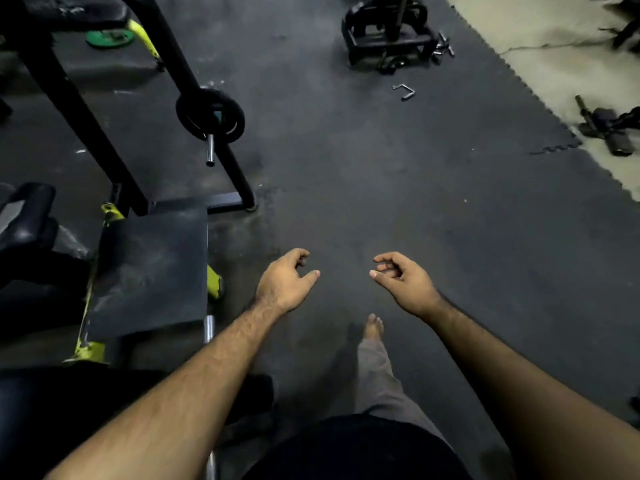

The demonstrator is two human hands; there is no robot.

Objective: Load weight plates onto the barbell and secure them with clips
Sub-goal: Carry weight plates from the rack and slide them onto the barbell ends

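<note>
Both forearms reach forward over the floor point(381, 188), left hand point(285, 282) and right hand point(403, 280) empty, fingers loosely curled, palms turned toward each other, well apart.

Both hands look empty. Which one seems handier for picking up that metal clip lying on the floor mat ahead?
Probably the right hand. The metal clip lies ahead and slightly to that side, on the floor mat, with bare mat between. The left hand, equally empty, hangs nearer the bench. Both are far from it.

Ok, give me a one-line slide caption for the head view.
Both hands, left hand and right hand, empty above the rubber floor, one black plate on the rack peg.
</note>
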